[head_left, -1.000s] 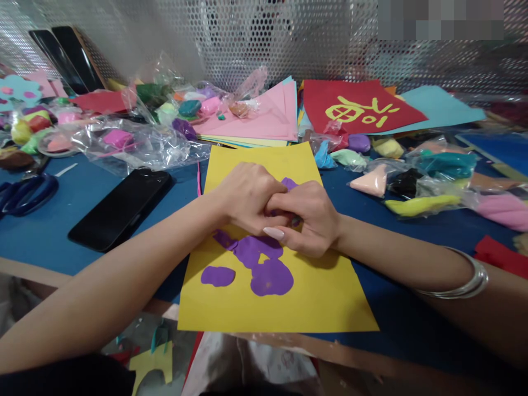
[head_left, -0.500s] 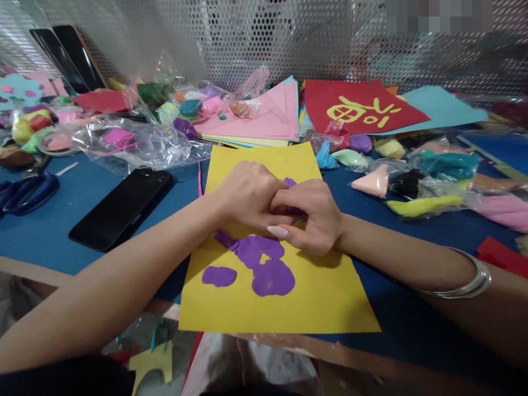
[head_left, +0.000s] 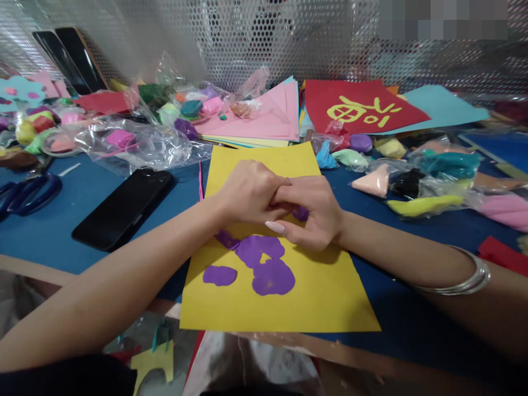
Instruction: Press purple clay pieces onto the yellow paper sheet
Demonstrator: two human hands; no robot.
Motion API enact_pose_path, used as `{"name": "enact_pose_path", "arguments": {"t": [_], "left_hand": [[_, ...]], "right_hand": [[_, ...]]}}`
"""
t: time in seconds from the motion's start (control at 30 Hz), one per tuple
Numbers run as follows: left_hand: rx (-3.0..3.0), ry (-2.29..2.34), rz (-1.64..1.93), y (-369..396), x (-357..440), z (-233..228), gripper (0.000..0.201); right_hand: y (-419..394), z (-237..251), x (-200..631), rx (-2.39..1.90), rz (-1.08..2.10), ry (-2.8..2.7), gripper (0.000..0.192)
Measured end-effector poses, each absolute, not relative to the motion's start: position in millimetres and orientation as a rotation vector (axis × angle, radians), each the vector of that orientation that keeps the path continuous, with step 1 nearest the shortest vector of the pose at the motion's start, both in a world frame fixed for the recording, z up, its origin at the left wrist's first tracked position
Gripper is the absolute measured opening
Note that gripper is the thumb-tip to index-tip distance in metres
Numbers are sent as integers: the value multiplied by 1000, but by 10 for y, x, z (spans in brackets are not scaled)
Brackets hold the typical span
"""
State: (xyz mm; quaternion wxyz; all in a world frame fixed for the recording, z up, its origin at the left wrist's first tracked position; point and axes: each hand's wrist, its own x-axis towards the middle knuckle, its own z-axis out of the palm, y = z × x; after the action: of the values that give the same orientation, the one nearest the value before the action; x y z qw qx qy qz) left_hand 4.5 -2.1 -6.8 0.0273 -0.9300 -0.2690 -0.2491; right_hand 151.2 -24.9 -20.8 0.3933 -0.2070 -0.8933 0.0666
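Pressing together over one yellow sheet, the left hand and the right hand meet at the sheet's centre, fingers curled shut and interlocked around a small lump of purple clay, which shows between the right hand's fingers. At 6 o'clock from the hands, flattened purple clay shapes lie stuck on the sheet: one separate oval at the lower left and a joined cluster of about three blobs beside it. One silver bangle circles the right forearm.

At 9 o'clock from the sheet lies one black phone, face down on the blue table; further toward 9 o'clock, one pair of blue scissors. At 12 o'clock sits one stack of pink paper, and at 1 o'clock one red sheet bearing yellow clay characters. Many bagged clay lumps, too many to count surely, spread from 2 to 3 o'clock and again from 10 to 11 o'clock.
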Motion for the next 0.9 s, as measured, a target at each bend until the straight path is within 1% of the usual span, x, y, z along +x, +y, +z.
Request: {"name": "enact_pose_path", "arguments": {"t": [0.2, 0.4, 0.6, 0.77, 0.9], "left_hand": [[-2835, -764, -598, 12, 15, -43, 29], [-2871, -756, -520, -10, 20, -26, 37], [-2873, -759, -490, -21, 19, -16, 35], [-2887, -766, -495, -22, 23, -9, 28], [-2889, -782, -485, -11, 26, -21, 32]], "right_hand": [[-261, -232, 1500, -554, 151, -2329, 32], [-269, -250, 1497, -529, 158, -2338, 34], [-302, -228, 1505, -570, 236, -2278, 32], [-319, -219, 1507, -587, 302, -2274, 32], [-315, -216, 1504, -602, 312, -2262, 33]]}}
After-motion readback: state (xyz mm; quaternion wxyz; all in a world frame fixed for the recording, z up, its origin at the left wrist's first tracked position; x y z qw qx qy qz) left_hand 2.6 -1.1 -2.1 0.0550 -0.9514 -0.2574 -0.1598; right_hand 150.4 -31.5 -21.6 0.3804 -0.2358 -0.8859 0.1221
